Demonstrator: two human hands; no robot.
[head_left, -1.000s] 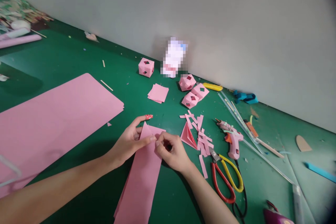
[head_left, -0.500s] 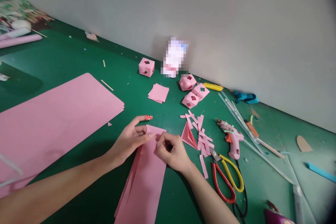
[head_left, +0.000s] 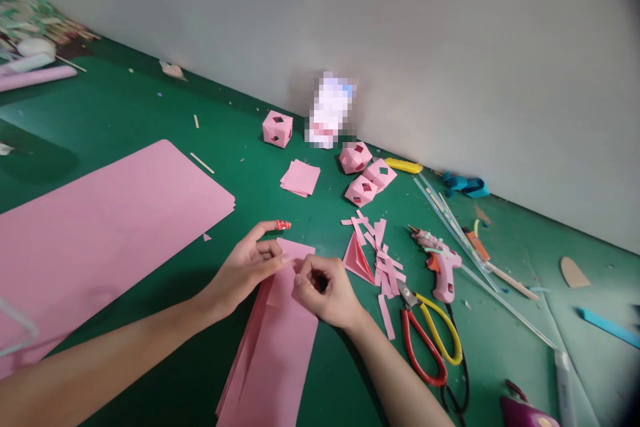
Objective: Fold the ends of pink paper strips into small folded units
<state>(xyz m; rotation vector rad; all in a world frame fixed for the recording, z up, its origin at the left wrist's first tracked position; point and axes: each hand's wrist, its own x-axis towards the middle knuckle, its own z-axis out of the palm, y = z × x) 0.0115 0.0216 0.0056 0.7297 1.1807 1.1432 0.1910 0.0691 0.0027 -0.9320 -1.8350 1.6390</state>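
A long folded strip of pink paper [head_left: 287,340] runs from the front edge up to my hands, its layers fanned along the left side. My left hand [head_left: 255,260] grips the strip's far end, thumb on top, with one finger stretched out past it; that fingertip wears a red patterned wrap. With its fingers curled into a pinch, my right hand [head_left: 325,287] is on the strip's right side near the top. Whatever lies between those fingertips, beyond the paper, is hidden. Right of my hands sit a folded pink paper triangle [head_left: 359,260] and several narrow pink offcuts [head_left: 387,263].
A large pink sheet [head_left: 115,233] covers the left. Pink squares [head_left: 301,178], a paper cube [head_left: 277,129] and several faceted paper shapes [head_left: 361,191] lie behind. On the right are scissors [head_left: 425,340], a glue gun [head_left: 443,267] and a yellow cutter [head_left: 403,165]. A blurred bright screen [head_left: 330,110] leans on the wall.
The whole scene has shifted slightly left with the camera. Both hands keep nearly the same place on the pink paper strip.
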